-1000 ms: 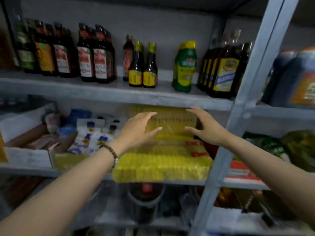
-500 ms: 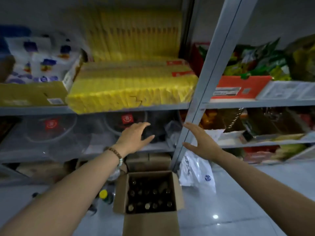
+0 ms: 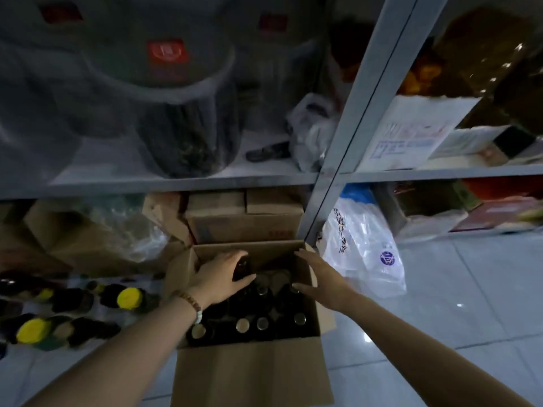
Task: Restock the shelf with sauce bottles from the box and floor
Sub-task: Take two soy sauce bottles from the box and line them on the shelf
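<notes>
shelf (image 3: 182, 181): grey metal, upper frame | box (image 3: 252, 374): open carton, lower centre, sauce bottles (image 3: 261, 324) upright inside | floor bottles (image 3: 129, 298): yellow-capped, lower left | hands: left hand (image 3: 220, 277) curled round dark bottle (image 3: 242, 268) at box rear; right hand (image 3: 320, 277) spread wide over the bottles, holding nothing

The view has dropped from the upper rows of the shelf (image 3: 176, 182) to the floor, where the open box (image 3: 252, 374) now sits lower centre. The left hand (image 3: 219, 279), one second ago spread in the air before the shelf, has gone down into the box and curls round the top of a dark bottle (image 3: 242, 268). The right hand (image 3: 320, 277) has likewise come down, its fingers extended over the bottles at the box's right side.
</notes>
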Motion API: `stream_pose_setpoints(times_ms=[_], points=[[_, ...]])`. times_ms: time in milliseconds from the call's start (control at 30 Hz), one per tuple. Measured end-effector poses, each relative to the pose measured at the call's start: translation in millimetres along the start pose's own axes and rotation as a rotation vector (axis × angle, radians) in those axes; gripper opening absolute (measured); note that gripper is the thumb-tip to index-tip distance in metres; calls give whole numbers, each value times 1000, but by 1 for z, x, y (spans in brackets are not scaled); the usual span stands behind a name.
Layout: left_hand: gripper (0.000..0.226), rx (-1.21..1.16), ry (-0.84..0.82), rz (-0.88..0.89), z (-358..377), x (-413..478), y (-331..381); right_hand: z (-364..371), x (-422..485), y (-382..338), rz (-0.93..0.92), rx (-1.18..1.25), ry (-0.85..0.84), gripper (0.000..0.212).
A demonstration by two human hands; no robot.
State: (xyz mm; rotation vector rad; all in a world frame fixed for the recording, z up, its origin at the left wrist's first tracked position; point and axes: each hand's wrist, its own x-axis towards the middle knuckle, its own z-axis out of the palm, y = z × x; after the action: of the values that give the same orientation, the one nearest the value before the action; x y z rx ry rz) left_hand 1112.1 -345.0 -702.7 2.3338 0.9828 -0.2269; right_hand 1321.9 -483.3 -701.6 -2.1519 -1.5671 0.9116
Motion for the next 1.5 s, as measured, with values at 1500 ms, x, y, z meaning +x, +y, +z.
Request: stream_pose_setpoints(times_ms=[1500], points=[[35,-642,-144,-17,152,131,-79,165,127,99,330,566,366,39]])
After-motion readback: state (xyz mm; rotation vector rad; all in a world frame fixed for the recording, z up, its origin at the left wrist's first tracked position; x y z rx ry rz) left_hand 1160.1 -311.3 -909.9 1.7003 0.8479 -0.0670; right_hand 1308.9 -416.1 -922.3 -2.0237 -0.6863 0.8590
